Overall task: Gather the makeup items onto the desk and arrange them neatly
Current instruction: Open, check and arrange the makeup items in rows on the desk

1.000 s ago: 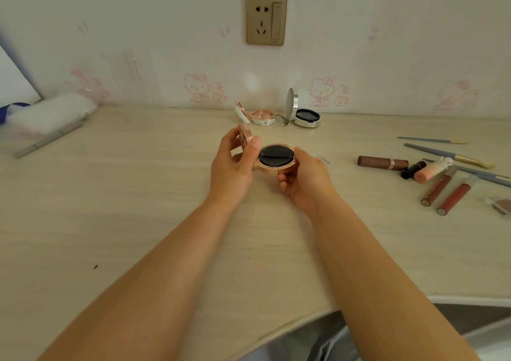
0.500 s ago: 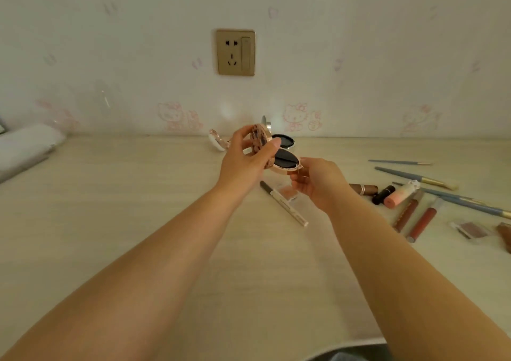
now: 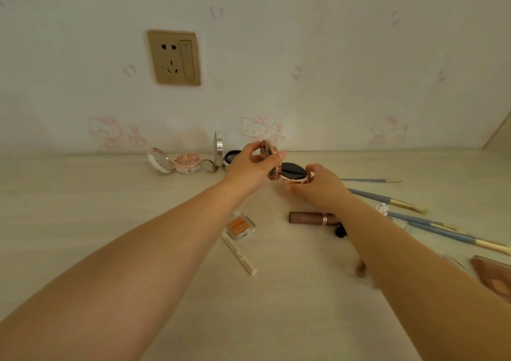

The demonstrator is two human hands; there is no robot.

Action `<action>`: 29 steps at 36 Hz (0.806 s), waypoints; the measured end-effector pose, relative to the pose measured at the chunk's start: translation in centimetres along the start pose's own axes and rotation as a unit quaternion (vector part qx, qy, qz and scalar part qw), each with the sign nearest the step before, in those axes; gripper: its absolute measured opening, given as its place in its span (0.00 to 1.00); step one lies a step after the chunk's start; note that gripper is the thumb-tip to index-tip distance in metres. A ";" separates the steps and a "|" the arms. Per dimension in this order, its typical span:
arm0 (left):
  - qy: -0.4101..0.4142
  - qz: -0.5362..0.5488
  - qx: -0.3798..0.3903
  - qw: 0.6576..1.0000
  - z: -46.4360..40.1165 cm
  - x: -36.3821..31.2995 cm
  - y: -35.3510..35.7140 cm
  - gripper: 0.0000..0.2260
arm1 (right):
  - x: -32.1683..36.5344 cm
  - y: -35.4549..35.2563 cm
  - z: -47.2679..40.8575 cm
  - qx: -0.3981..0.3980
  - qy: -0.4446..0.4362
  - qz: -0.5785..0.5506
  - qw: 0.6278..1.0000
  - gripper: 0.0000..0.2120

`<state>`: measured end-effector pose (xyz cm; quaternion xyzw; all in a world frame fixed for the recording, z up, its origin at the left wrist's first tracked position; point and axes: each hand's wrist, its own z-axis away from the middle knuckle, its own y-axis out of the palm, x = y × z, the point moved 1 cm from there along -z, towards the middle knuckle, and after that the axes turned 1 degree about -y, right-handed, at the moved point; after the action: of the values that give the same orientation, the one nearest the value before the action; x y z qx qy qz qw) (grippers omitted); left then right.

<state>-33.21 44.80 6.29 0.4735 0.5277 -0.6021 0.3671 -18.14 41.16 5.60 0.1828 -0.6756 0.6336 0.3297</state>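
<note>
Hands moved farther over desk (image 3: 83, 222); compact (image 3: 287, 171) held, seemingly airborne.

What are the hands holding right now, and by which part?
Both hold one open rose-gold compact: the left hand grips its raised lid, the right hand holds the base's rim.

Both bare forearms are reaching forward over the desk toward its back edge. The left hand (image 3: 250, 167) is pinching the compact's raised lid between thumb and fingers, while the right hand (image 3: 318, 185) is cupping its base from below.
</note>
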 end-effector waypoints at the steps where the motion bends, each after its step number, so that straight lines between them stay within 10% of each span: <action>1: -0.003 -0.002 0.006 1.000 -0.4 0.2 0.2 0.29 | -0.2 0.0 -0.3 0.001 0.002 0.014 1.000 0.24; 12: -0.010 -0.007 0.036 0.999 -3.0 1.4 1.6 0.28 | -1.5 0.1 -3.3 0.005 0.042 0.106 0.993 0.33; 23: -0.009 0.046 0.031 0.998 -3.7 2.7 2.3 0.43 | -2.1 0.0 -4.6 -0.001 0.030 0.065 0.997 0.20; 29: -0.003 0.031 0.013 0.999 -4.2 2.6 2.8 0.21 | -2.1 0.2 -5.3 -0.018 0.024 0.028 0.999 0.22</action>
<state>-30.53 48.55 2.99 0.4927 0.5034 -0.5988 0.3812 -15.63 45.99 3.95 0.1423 -0.6837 0.6345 0.3310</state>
